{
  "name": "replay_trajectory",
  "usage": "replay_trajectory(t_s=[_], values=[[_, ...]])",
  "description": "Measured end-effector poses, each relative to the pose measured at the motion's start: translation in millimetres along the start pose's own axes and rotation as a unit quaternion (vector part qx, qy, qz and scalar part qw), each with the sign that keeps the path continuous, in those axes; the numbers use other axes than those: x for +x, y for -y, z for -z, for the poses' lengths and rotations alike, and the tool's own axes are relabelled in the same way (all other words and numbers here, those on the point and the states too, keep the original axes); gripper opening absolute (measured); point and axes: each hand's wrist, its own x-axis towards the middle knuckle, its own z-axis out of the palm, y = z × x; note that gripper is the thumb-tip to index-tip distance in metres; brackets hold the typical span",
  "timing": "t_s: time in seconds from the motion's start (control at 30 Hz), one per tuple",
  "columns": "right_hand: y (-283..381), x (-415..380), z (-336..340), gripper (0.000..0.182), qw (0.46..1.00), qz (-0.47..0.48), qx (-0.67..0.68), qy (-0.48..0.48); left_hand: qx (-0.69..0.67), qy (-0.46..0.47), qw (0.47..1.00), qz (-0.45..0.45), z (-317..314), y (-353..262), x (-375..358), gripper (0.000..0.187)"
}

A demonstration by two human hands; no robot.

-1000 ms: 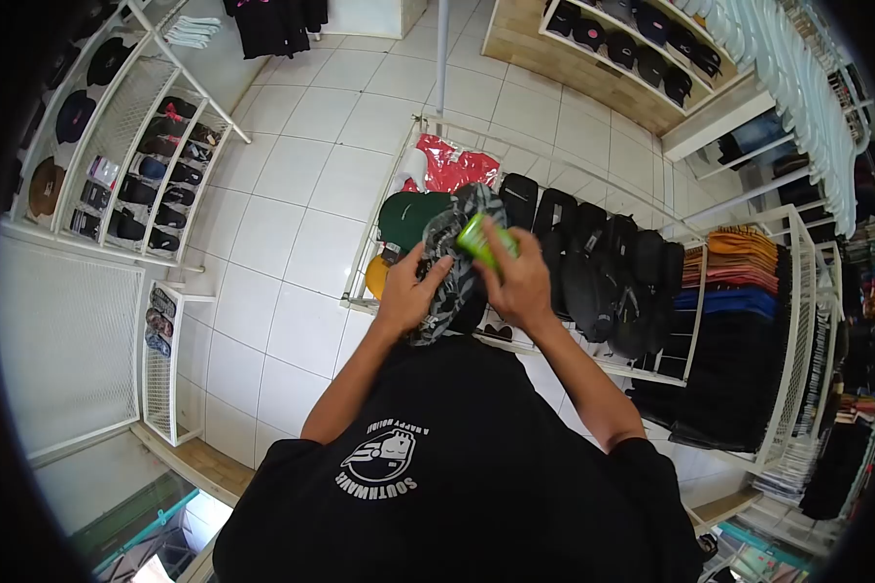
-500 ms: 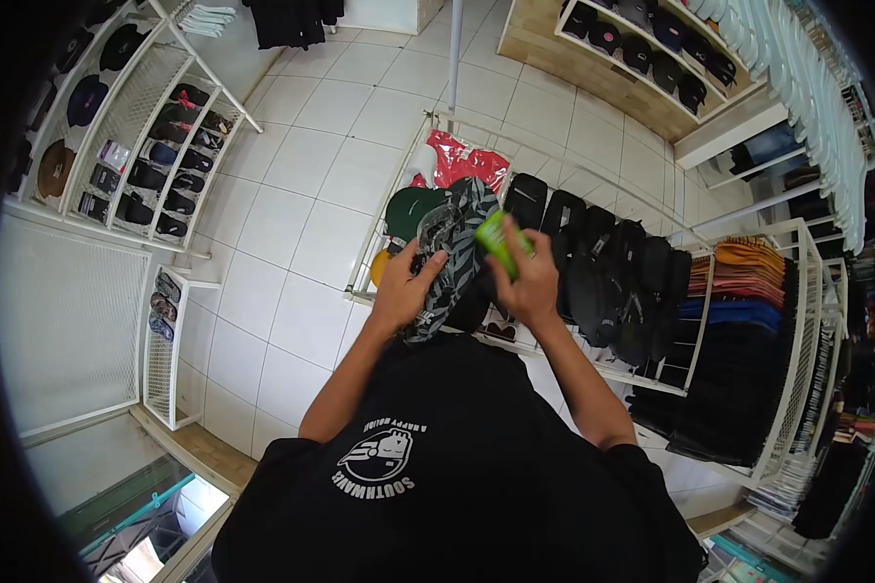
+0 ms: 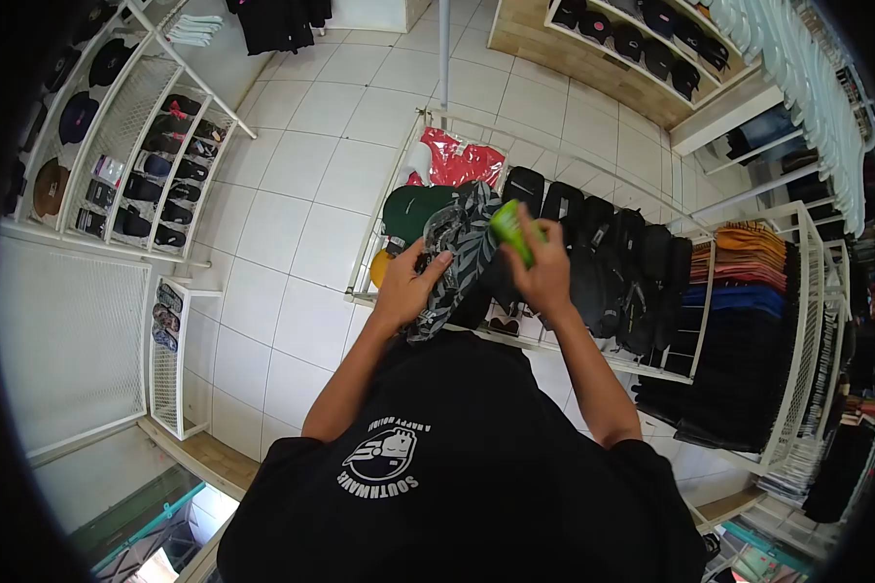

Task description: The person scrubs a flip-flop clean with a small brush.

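Observation:
My left hand (image 3: 406, 290) grips a grey and black leaf-patterned piece that looks like a cap (image 3: 465, 238), its fingers wrapped at the near left edge. To the right of it, my right hand (image 3: 542, 272) is closed around a bright green object (image 3: 510, 231), which is blurred; what it is exactly I cannot make out. A small gap shows between the green object and the patterned piece. Just beyond, a dark green cap (image 3: 406, 212) lies on the rack, with a red plastic package (image 3: 457, 160) behind it.
Black bags (image 3: 593, 253) line the white wire rack (image 3: 554, 146). Folded clothes (image 3: 749, 257) are stacked at its right. Shelves of caps and sandals (image 3: 151, 165) stand at the left, and white hangers (image 3: 817, 107) hang at the upper right.
My right hand has moved slightly right with the green object, away from the patterned piece. My left hand keeps its grip. The view has shifted a little.

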Motion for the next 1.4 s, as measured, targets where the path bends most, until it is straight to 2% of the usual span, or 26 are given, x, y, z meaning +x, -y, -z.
replay_trajectory(t_s=[0.03, 0.1, 0.17, 0.2, 0.23, 0.27, 0.33, 0.37, 0.43, 0.5, 0.57, 0.63, 0.67, 0.7, 0.8, 0.83, 0.9, 0.93, 1.03, 1.1, 1.17, 1.2, 1.27, 1.3, 1.37, 1.4], values=[[-2.0, 5.9, 0.2, 0.069, 0.999, -0.013, 0.009, -0.034, 0.014, 0.004, 1.0, -0.004, -0.4, 0.4, -0.4, 0.047], [4.7, -1.5, -0.2, 0.073, 0.997, 0.067, -0.009, -0.028, 0.006, 0.002, 1.0, -0.007, -1.3, 5.0, 1.4, 0.046], [15.2, -10.4, 5.3, 0.075, 0.97, 0.227, 0.009, 0.091, 0.001, -0.013, 1.0, -0.012, -2.4, 6.1, 1.1, 0.046], [19.7, -12.0, 5.8, 0.074, 0.958, 0.267, 0.018, 0.106, -0.013, -0.001, 1.0, 0.007, -0.6, 6.6, 1.6, 0.046], [16.5, -10.9, 5.5, 0.074, 0.958, 0.264, 0.016, 0.107, -0.014, 0.002, 1.0, 0.007, 0.9, 5.1, 0.7, 0.046], [10.5, -4.3, 3.8, 0.071, 0.985, 0.158, 0.019, 0.065, -0.012, 0.014, 1.0, 0.008, 2.4, 3.1, 0.3, 0.047], [6.2, 10.3, 0.7, 0.068, 0.999, -0.028, 0.021, -0.031, 0.01, 0.036, 0.999, 0.025, 5.1, -8.0, -3.4, 0.048], [8.9, 8.4, 1.2, 0.068, 0.999, -0.027, 0.022, -0.029, 0.01, 0.034, 0.999, 0.026, 3.6, -5.3, -4.7, 0.048], [17.8, 0.8, 3.4, 0.069, 0.995, 0.1, -0.02, -0.005, 0.02, 0.013, 1.0, 0.003, 0.7, 0.1, -2.1, 0.05], [26.4, -9.3, 12.5, 0.069, 0.972, 0.207, -0.007, 0.111, 0.01, 0.012, 1.0, -0.001, 0.4, 2.9, -1.4, 0.051], [16.8, -3.5, 19.0, 0.069, 0.976, 0.195, -0.038, 0.085, -0.001, 0.037, 0.999, -0.006, 2.0, -0.1, -0.1, 0.052], [4.4, 7.1, 14.2, 0.069, 1.0, 0.013, -0.008, -0.027, 0.024, 0.047, 0.999, -0.004, 1.4, -11.4, -2.5, 0.051], [1.0, 10.3, 15.6, 0.068, 0.999, -0.023, -0.005, -0.04, 0.051, 0.054, 0.997, -0.006, 0.8, -17.2, -3.0, 0.051], [2.2, 6.9, 16.2, 0.068, 0.999, -0.021, -0.004, -0.042, 0.053, 0.053, 0.997, -0.008, -0.9, -17.5, -3.3, 0.051], [16.2, -5.8, 21.6, 0.067, 0.984, 0.17, -0.009, 0.047, 0.042, 0.034, 0.998, -0.027, -6.8, -5.6, -0.7, 0.047], [13.3, -7.0, 22.5, 0.067, 0.985, 0.166, -0.011, 0.046, 0.042, 0.038, 0.998, -0.026, -5.7, -9.4, -1.7, 0.047], [3.6, -0.7, 22.8, 0.069, 0.997, 0.071, -0.03, 0.015, 0.017, 0.082, 0.996, 0.028, -3.2, -18.6, -2.8, 0.048], [-0.9, 6.8, 19.8, 0.069, 1.0, -0.014, -0.013, -0.019, 0.022, 0.081, 0.996, -0.008, -4.4, -16.7, -2.9, 0.049], [5.1, 2.1, 18.7, 0.068, 0.998, 0.027, -0.035, -0.038, 0.055, 0.048, 0.997, -0.035, -11.1, -14.0, -3.8, 0.047], [16.7, -6.2, 21.7, 0.067, 0.993, 0.109, -0.032, 0.023, 0.044, 0.048, 0.997, -0.038, -11.1, -8.6, -1.3, 0.047], [12.4, -3.4, 24.3, 0.068, 0.998, 0.032, -0.049, 0.025, 0.03, 0.073, 0.997, 0.007, -8.6, -11.4, -1.0, 0.048], [8.1, -0.3, 23.5, 0.068, 0.998, 0.032, -0.051, 0.025, 0.028, 0.074, 0.997, 0.006, -10.2, -11.1, -1.0, 0.048], [4.3, 6.9, 19.7, 0.068, 0.996, -0.07, -0.033, -0.039, 0.038, 0.065, 0.997, -0.022, -10.7, -10.5, -2.4, 0.048], [5.9, 4.5, 19.8, 0.068, 0.996, -0.068, -0.031, -0.04, 0.039, 0.063, 0.997, -0.024, -10.5, -10.4, -2.0, 0.048], [20.7, -3.4, 26.7, 0.065, 0.996, 0.081, -0.043, 0.017, 0.041, 0.045, 0.998, -0.031, -12.4, -10.2, -2.6, 0.047], [20.7, -3.3, 27.5, 0.064, 0.995, 0.078, -0.056, 0.02, 0.041, 0.047, 0.998, -0.032, -11.4, -10.7, -3.5, 0.047]])
